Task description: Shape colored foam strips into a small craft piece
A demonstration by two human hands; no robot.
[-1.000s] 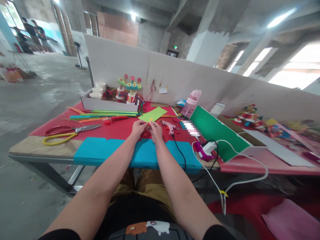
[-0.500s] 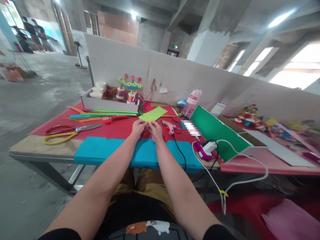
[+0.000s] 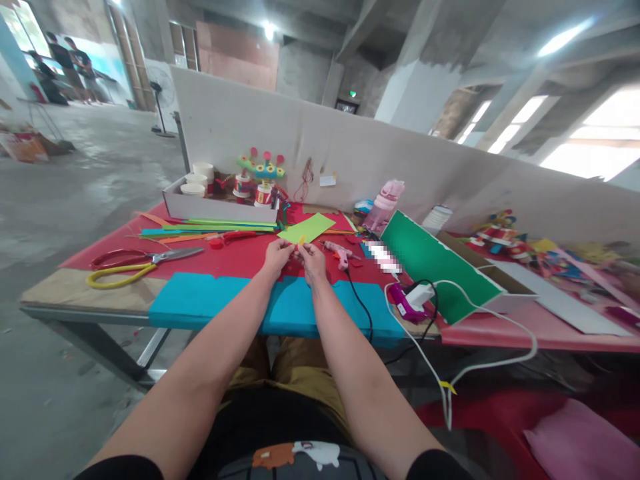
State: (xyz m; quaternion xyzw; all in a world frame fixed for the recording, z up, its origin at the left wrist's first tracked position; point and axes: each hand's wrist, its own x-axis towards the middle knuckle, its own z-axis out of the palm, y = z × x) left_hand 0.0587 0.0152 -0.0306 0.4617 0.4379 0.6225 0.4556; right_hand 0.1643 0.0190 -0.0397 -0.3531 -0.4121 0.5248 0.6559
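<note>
Both my hands meet over the red-covered table, fingertips close together in a pinch. Between them a small yellow paper piece (image 3: 301, 239) shows, its lower part hidden by the fingers. My left hand (image 3: 277, 259) is closed at its left side, and my right hand (image 3: 313, 261) is closed at its right side. Just beyond the fingertips lies a light green paper sheet (image 3: 313, 227). A pink glue gun (image 3: 341, 255) rests right of my right hand. To the left lie large scissors (image 3: 150, 261) with red and yellow handles, and a red-handled tool (image 3: 236, 237).
Coloured paper strips (image 3: 200, 229) lie before a white box (image 3: 220, 207) with cups and paper figures. Right are a pink bottle (image 3: 385, 203), a green-sided box (image 3: 435, 267) and a purple power strip (image 3: 409, 305) with cables. A blue cover (image 3: 200, 303) lines the front edge.
Almost nothing differs. Both hands stay pinched at the yellow paper piece in the same place, and the view has shifted very slightly.
</note>
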